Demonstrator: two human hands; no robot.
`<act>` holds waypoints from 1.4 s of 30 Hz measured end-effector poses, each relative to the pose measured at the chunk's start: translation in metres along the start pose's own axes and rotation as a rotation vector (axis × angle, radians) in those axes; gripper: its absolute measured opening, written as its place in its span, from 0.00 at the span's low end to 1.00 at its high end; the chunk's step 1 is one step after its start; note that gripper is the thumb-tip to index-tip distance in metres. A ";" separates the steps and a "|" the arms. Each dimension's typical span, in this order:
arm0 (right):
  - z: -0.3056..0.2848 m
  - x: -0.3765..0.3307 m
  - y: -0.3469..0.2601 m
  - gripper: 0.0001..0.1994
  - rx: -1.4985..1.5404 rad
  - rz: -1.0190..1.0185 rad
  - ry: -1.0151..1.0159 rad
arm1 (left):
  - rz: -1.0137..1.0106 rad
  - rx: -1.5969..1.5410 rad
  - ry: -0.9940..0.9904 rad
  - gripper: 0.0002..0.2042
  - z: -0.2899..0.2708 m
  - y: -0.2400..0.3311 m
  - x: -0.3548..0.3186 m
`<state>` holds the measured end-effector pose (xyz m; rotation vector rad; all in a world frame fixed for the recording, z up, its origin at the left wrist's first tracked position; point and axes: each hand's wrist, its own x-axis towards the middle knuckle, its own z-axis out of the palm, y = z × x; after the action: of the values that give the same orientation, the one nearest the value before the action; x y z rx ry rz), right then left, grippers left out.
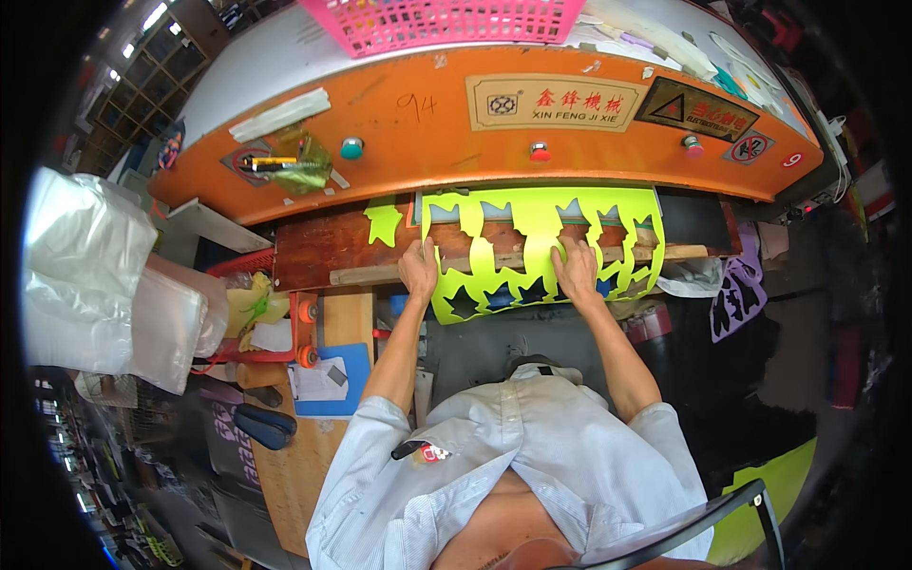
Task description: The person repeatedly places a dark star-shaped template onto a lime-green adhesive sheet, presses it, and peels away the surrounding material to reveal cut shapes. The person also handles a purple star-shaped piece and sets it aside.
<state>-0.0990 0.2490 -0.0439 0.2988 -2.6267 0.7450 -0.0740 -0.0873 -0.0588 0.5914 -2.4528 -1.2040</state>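
A bright yellow-green sheet (541, 220) with rows of star-shaped cut-outs lies over the far side of the reddish-brown wooden table (328, 239), its near part drooping past the front edge. At the sheet's left edge, my left hand (416, 273) is closed on the margin. My right hand (577, 274) grips a strip between cut-outs, nearer the middle; some of its fingertips are hidden. Left of the sheet, a loose yellow-green star-shaped piece (384, 224) rests on the table. Darker and bluish surfaces show through the holes.
An orange machine beam (408, 119) with green and red buttons spans the far side, close above the sheet. On top sits a pink basket (456, 27). Clear plastic bags (85, 275) hang at left, near a blue clipboard (344, 380). A purple cut-out sheet (738, 299) hangs at right.
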 end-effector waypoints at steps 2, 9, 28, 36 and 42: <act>-0.012 -0.019 -0.012 0.14 -0.016 0.080 -0.080 | -0.026 0.085 -0.038 0.18 -0.008 -0.004 -0.024; 0.024 0.012 -0.125 0.40 0.131 0.091 0.009 | 0.075 -0.348 0.282 0.12 -0.021 0.014 -0.075; -0.012 -0.009 -0.098 0.35 0.363 0.234 -0.128 | -0.130 -0.229 0.170 0.13 -0.047 0.024 -0.180; 0.028 -0.024 -0.128 0.35 0.150 0.098 -0.093 | -0.267 -0.169 0.138 0.11 -0.086 -0.011 -0.230; 0.041 -0.017 -0.116 0.33 0.191 0.038 -0.017 | -0.005 0.096 0.069 0.10 -0.059 -0.038 -0.237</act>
<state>-0.0609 0.1312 -0.0301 0.3106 -2.5866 1.0125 0.1646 -0.0272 -0.0843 0.6546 -2.4627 -1.0543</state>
